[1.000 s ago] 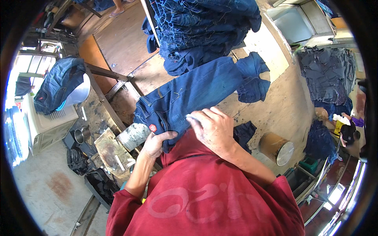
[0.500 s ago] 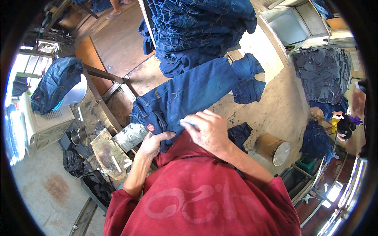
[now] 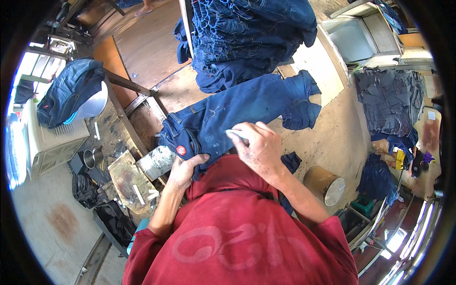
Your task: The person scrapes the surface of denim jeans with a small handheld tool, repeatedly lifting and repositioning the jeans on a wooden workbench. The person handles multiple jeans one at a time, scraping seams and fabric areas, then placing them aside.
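Pinning the waist end of the dark blue jeans (image 3: 247, 102) with my left hand (image 3: 183, 172), I have my thumb laid over the cloth and the fingers mostly hidden beneath it. That grip probably stops the garment from sliding or bunching. My right hand (image 3: 260, 146) is closed in a pinch around a small pale stick (image 3: 235, 133), its tip poking out to the left, a hold that I judge gives fine control. The tip is over the denim; whether it touches I cannot tell.

The jeans lie slantwise across the middle of the frame, waist at centre left and lower end toward the upper right, likely stretched out so that one side faces up to me. A whitish, stained cylinder (image 3: 156, 162) juts out beside the waist, perhaps part of a support under the cloth.

The denim is deep blue, somewhat faded along its length, and rumpled at the far end. A round red tag (image 3: 181, 150) sits near my left thumb, and faint pale marks show near the stick. Beyond, a thick stack of denim (image 3: 251, 42) fills the top centre. White sticks (image 3: 138, 194) lie on a stained board (image 3: 124, 173) at lower left, presumably for easy reach.
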`<state>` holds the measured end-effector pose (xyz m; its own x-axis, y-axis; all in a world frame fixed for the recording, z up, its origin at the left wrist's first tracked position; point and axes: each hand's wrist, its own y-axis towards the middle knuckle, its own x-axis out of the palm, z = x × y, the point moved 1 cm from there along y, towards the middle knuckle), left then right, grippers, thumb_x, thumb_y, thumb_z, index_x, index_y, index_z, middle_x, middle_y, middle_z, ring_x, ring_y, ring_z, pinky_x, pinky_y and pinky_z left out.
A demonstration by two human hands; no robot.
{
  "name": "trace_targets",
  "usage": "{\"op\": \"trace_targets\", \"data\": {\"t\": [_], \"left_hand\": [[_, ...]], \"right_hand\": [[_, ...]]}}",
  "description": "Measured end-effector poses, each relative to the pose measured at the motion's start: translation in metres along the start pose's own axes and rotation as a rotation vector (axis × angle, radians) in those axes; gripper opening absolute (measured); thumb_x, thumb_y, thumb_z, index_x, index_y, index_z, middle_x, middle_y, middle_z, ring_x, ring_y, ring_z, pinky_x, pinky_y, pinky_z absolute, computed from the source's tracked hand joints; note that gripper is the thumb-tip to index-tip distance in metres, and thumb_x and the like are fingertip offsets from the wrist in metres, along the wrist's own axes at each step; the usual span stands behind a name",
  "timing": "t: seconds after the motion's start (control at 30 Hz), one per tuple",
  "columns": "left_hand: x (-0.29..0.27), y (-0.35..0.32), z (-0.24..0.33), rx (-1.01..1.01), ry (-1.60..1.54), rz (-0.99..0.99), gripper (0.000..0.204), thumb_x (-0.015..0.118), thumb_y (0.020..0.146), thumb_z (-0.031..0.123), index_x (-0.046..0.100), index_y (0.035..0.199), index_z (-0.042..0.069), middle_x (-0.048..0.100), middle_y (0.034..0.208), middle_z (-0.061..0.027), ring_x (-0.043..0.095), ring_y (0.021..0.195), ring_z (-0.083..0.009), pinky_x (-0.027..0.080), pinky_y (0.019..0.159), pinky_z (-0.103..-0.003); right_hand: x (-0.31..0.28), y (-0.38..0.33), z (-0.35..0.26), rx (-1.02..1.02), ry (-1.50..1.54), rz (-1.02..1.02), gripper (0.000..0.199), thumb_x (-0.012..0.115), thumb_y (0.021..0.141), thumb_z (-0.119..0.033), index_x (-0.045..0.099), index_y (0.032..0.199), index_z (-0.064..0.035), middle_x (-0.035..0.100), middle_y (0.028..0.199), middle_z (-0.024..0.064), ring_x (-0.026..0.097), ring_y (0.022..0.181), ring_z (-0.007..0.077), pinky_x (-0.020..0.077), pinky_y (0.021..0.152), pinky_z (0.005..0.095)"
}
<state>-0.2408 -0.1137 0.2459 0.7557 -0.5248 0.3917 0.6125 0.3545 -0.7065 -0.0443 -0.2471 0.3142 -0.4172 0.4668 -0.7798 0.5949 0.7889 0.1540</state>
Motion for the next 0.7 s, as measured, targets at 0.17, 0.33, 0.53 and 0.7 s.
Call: {"op": "trace_targets", "data": {"t": [0.17,0.33,0.53,0.7], "left_hand": [[-0.004,-0.004,-0.001,-0.051,0.017,-0.009,0.037,0.077,0.085,-0.009,0.073,0.12,0.001,0.079,0.108,-0.0079,0.076,0.095,-0.0206,0.062,0.091,-0.037],[-0.005,-0.003,0.0,0.004,-0.013,-0.124,0.038,0.076,0.084,-0.011,0.074,0.12,0.0,0.079,0.113,-0.0079,0.075,0.098,-0.0214,0.06,0.095,-0.038],[-0.007,-0.002,-0.001,-0.008,0.032,-0.118,0.043,0.076,0.083,-0.01,0.074,0.125,0.0,0.079,0.118,-0.01,0.075,0.105,-0.0226,0.059,0.1,-0.039],[-0.009,0.0,-0.002,-0.046,0.055,-0.109,0.046,0.076,0.084,-0.011,0.073,0.128,0.0,0.079,0.121,-0.0095,0.075,0.108,-0.0229,0.059,0.102,-0.04]], "right_hand": [[0.013,0.002,-0.029,-0.159,-0.112,-0.09,0.012,0.084,0.092,-0.023,0.076,0.092,-0.014,0.075,0.083,0.0015,0.069,0.072,0.0251,0.0569,0.066,0.0385],[0.005,0.004,-0.029,-0.106,-0.13,-0.087,0.014,0.079,0.096,-0.027,0.073,0.091,-0.0154,0.07,0.08,0.0033,0.069,0.076,0.026,0.059,0.066,0.0411],[0.004,0.004,-0.032,-0.044,-0.243,-0.047,0.014,0.082,0.094,-0.026,0.077,0.092,-0.0132,0.074,0.082,0.0027,0.069,0.073,0.0264,0.0563,0.066,0.0396],[0.004,0.005,-0.028,-0.071,-0.181,-0.1,0.013,0.083,0.093,-0.024,0.077,0.091,-0.0127,0.074,0.081,0.0028,0.069,0.073,0.0265,0.0564,0.066,0.0395]]}}
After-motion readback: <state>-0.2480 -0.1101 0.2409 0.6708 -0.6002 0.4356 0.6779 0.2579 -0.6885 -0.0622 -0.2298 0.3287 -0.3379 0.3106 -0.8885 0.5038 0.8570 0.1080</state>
